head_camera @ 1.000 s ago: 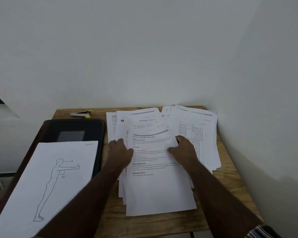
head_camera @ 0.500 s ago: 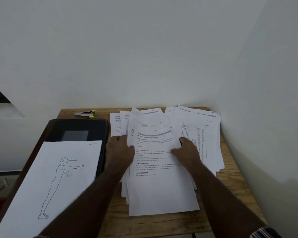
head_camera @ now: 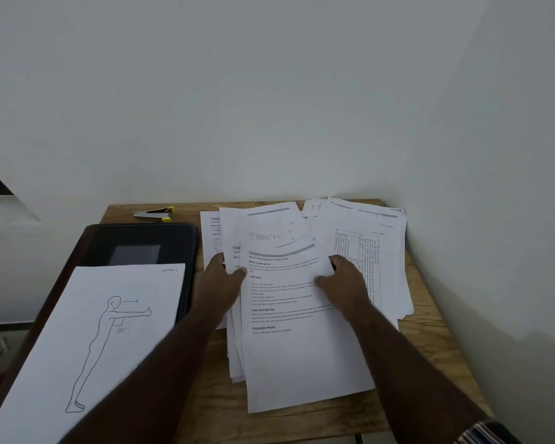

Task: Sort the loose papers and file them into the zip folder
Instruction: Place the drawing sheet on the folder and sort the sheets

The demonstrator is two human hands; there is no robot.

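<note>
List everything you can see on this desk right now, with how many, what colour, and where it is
Table: one, light wood, set into the wall corner.
Zip folder: one, black, left side of the table.
Figure drawing sheet: one, white, lying on the zip folder's near part.
Loose papers: a spread pile, count unclear, white with printed text, centre and right of the table.
Staple remover: one, silver and black with yellow tips, far left edge of the table.
Left hand: one, on the pile's left edge, thumb on the top sheet.
Right hand: one, at the top sheet's right edge, thumb on it.
</note>
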